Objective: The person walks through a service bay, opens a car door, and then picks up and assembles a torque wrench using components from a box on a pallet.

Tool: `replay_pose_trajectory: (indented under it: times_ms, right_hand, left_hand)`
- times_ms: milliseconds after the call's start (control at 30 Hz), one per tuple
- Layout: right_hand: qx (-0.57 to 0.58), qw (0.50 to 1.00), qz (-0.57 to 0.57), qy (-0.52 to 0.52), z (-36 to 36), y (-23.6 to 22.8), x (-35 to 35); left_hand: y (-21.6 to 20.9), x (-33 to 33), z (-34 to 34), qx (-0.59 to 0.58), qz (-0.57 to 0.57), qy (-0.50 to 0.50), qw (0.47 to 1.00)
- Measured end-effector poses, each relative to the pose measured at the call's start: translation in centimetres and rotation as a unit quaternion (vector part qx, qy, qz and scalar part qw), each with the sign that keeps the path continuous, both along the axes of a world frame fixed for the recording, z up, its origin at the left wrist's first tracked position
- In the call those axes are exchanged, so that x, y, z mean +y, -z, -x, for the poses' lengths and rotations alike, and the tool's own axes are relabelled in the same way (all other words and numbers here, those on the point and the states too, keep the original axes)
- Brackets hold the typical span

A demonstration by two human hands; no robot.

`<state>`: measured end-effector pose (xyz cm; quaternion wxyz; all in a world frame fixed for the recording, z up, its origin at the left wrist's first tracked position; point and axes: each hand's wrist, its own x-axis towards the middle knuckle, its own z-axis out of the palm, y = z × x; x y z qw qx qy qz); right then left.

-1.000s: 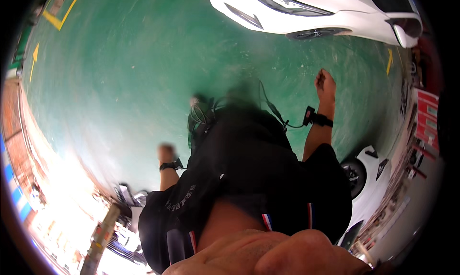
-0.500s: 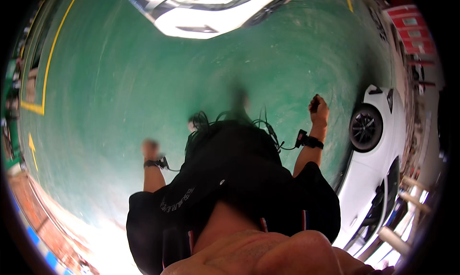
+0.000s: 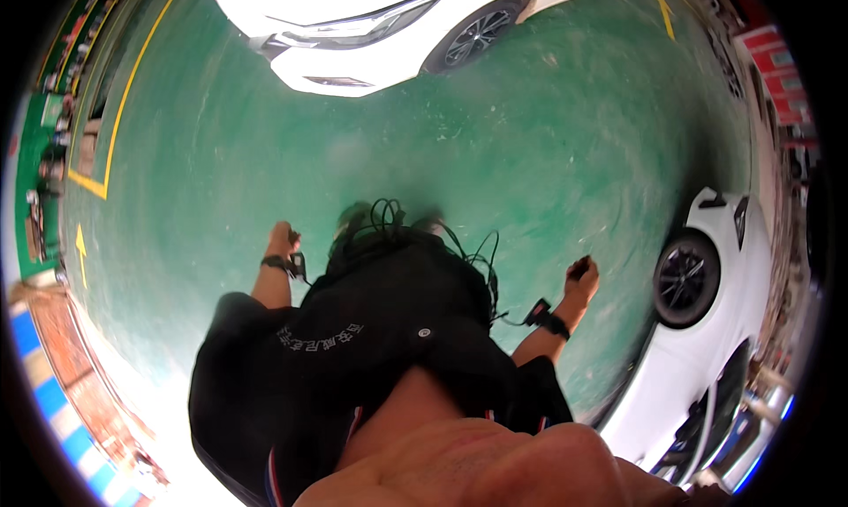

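My left hand (image 3: 282, 237) hangs low at my left side with its fingers curled. A dark patch shows at its fingers, too small to tell whether it is a held thing. On the other side, my right hand (image 3: 581, 279) is closed around something small and dark that I cannot make out. Each wrist wears a black strap with a small device; the right device (image 3: 537, 313) has a cable running from it. Black cables (image 3: 384, 217) loop in front of my dark shirt. Neither hand touches a car; the right one is nearest to the white car (image 3: 649, 379) on my right.
Ahead stands another white car (image 3: 375, 72), its front corner and wheel toward me. The green floor (image 3: 212, 154) carries yellow lines and arrows. Shelves with small items (image 3: 53, 145) run along the far left. Red cabinets (image 3: 777, 70) stand at the far right.
The car ahead now shows larger and lower in view, with its front wheel in sight. My left hand has swung forward, and my right hand has swung back toward my body.
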<state>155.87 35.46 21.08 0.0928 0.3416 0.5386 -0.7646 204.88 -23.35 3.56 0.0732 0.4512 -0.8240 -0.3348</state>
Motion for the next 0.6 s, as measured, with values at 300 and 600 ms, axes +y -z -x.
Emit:
replay_pose_trajectory:
  times_ms: [300, 600]
  right_hand:
    - [-0.018, 0.999, 0.026, 0.031, -0.1, 0.2, 0.0]
    - [-0.003, 0.998, -0.024, 0.058, 0.3, -3.3, -0.7]
  left_hand:
    - [-0.4, -4.8, 10.5, 0.058, -0.398, -0.467, 0.788]
    - [5.6, -8.2, 19.7, 0.01, -0.444, -0.35, 0.825]
